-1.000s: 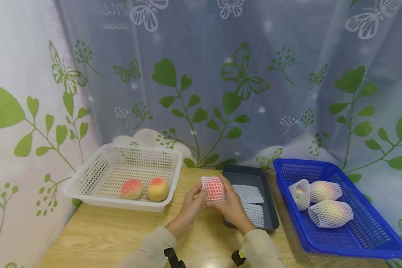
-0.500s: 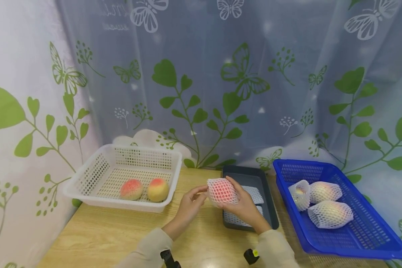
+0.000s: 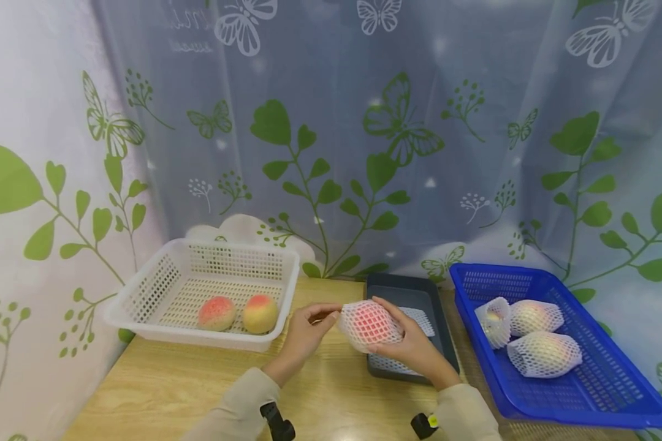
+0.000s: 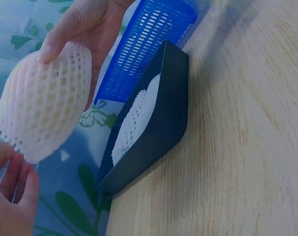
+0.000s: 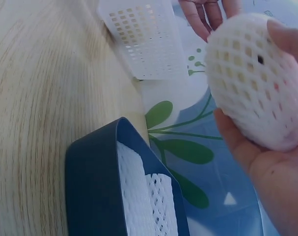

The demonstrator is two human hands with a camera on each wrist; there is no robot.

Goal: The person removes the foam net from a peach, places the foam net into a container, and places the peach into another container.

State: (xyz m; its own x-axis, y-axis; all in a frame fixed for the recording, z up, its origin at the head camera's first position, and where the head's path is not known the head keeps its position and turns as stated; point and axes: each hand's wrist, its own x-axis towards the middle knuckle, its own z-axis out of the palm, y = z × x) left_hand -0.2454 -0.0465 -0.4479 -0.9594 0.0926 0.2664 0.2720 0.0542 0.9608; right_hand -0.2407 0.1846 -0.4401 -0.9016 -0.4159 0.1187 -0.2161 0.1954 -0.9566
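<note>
A red-and-yellow peach (image 3: 372,324) in a white foam fruit net (image 4: 50,101) is held up over the table. My right hand (image 3: 416,352) grips it from the right, thumb on the near side and fingers behind. With thumb and fingertips, my left hand (image 3: 303,337) pinches the left end of the net. In the right wrist view the netting (image 5: 247,73) wraps the fruit, and its mesh shows the skin through the holes. Just under the right hand stands a dark grey tray (image 3: 447,343) with flat foam nets (image 5: 161,201) in it.
To the left is a white plastic basket (image 3: 198,337) with two bare peaches, one red (image 3: 217,313) and one yellow-red (image 3: 260,313). A blue basket (image 3: 590,413) on the right holds three netted peaches (image 3: 546,353). A printed curtain (image 3: 331,153) hangs behind the wooden table (image 3: 160,392).
The netted peach has shifted right and slightly down with my right hand. My left hand has moved away from the fruit's body to the net's left end, and the net looks stretched longer.
</note>
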